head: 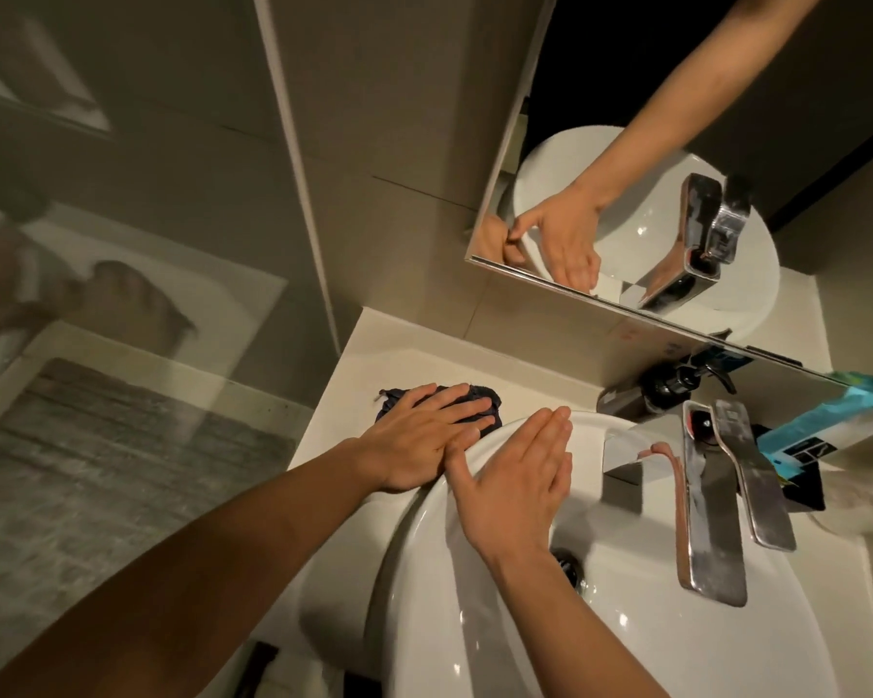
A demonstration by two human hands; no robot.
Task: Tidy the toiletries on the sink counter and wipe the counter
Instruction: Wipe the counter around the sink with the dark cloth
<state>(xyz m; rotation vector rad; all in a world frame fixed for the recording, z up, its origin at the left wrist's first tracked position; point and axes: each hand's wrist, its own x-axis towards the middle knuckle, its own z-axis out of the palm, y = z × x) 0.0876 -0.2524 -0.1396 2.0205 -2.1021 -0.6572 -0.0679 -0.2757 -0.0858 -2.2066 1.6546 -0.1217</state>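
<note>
On the counter (pixel 354 365) beside the white basin (pixel 424 571), the dark cloth (pixel 480 403) is pressed flat under the spread left hand (pixel 414 445), while the rim is braced by the open right hand (pixel 515 476); corners may be missed.

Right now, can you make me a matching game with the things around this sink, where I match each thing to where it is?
Things:
1. dark blue crumpled cloth
2. shiny chrome tap
3. black pump soap bottle
4. round black drain hole

Places:
A. at the bottom of the white basin
B. lying against the back wall, behind the tap
C. flat on the pale counter, under the left hand
D. reaching out over the basin

Pairs: 1-C, 2-D, 3-B, 4-A
</note>
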